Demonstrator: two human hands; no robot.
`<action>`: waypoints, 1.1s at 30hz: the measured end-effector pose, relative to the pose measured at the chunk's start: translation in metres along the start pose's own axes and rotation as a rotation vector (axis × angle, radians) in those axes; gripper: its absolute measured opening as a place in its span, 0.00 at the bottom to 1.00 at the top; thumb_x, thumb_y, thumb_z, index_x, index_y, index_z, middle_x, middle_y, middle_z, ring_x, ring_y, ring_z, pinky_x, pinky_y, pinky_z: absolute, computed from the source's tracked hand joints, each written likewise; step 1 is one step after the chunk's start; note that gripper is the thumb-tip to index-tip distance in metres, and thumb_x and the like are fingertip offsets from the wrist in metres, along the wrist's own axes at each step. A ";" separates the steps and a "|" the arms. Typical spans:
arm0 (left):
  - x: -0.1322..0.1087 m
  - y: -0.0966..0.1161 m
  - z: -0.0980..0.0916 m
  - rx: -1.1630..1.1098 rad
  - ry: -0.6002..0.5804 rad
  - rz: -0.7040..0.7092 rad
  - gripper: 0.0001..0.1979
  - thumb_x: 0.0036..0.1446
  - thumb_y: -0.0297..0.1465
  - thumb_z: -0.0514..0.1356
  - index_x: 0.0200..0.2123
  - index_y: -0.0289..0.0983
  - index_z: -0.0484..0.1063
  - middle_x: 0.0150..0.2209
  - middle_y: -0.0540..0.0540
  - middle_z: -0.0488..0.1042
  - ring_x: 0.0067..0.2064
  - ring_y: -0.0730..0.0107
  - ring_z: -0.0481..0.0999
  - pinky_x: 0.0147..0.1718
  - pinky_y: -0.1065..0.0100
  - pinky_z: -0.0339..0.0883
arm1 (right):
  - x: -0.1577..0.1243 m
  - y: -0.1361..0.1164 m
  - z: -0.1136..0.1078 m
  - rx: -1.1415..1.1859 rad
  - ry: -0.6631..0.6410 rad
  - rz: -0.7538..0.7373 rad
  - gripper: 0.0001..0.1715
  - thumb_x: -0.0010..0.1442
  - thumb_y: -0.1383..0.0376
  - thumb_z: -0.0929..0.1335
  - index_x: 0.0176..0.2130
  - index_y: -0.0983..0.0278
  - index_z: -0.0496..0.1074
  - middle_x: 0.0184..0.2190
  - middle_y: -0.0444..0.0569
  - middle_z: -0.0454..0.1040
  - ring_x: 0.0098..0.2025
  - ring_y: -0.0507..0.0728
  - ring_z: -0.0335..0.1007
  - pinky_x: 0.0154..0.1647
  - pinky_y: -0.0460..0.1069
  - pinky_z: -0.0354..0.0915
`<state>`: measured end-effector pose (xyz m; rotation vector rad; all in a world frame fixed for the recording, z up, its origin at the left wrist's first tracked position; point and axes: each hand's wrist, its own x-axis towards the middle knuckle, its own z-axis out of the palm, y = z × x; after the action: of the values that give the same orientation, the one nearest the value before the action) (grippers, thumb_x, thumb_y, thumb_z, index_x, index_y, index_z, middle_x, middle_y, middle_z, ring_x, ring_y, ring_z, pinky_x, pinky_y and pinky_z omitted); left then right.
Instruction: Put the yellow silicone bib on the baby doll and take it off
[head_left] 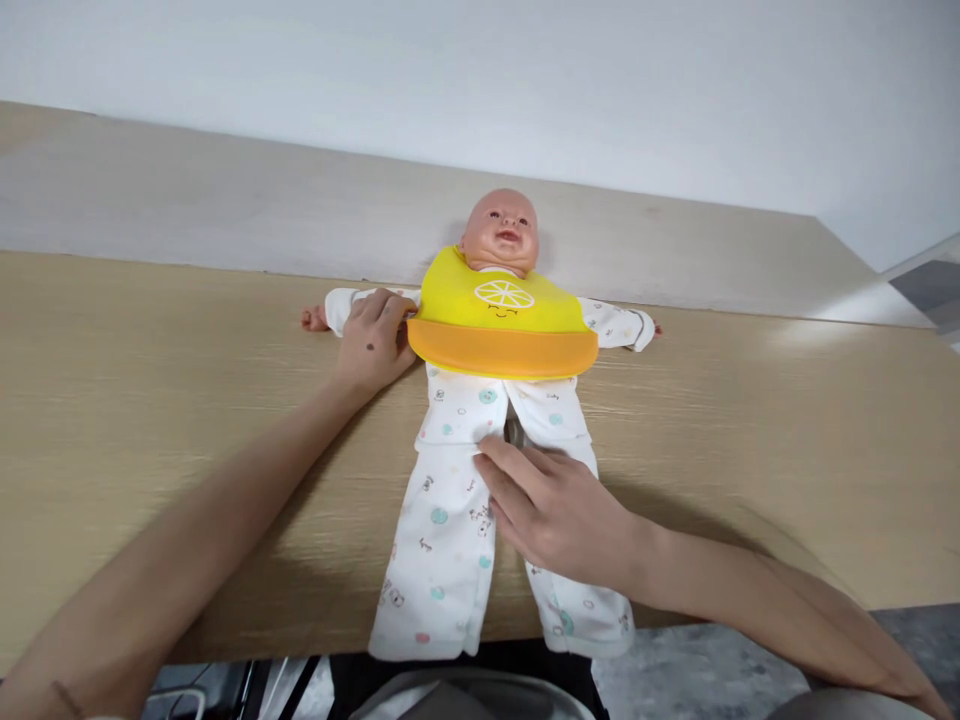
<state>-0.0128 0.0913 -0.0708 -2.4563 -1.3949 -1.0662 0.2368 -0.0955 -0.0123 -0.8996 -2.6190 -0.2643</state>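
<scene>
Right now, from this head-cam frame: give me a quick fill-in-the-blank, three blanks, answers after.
1. The doll lies on its ____ on the wooden table.
2. Its yellow bib has an ____ pocket.
3. The left hand touches the bib's edge; the ____ hand lies flat on the trousers.
Missing words: back; orange; right.

Plain indoor room, home or studio unclear: pale wood tabletop (150,400), bare white wall (525,80), baby doll (457,405).
</scene>
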 end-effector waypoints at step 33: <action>0.020 0.050 -0.037 -0.350 -0.089 0.127 0.19 0.55 0.48 0.61 0.39 0.38 0.71 0.35 0.44 0.75 0.36 0.62 0.73 0.37 0.60 0.69 | -0.007 0.129 0.006 0.430 0.251 0.584 0.33 0.55 0.43 0.72 0.50 0.62 0.71 0.49 0.53 0.74 0.51 0.62 0.70 0.56 0.61 0.67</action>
<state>0.0146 0.0610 -0.0193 -2.8224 -1.1353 -1.2805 0.3208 0.0025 -0.0130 -1.3070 -1.9627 0.3072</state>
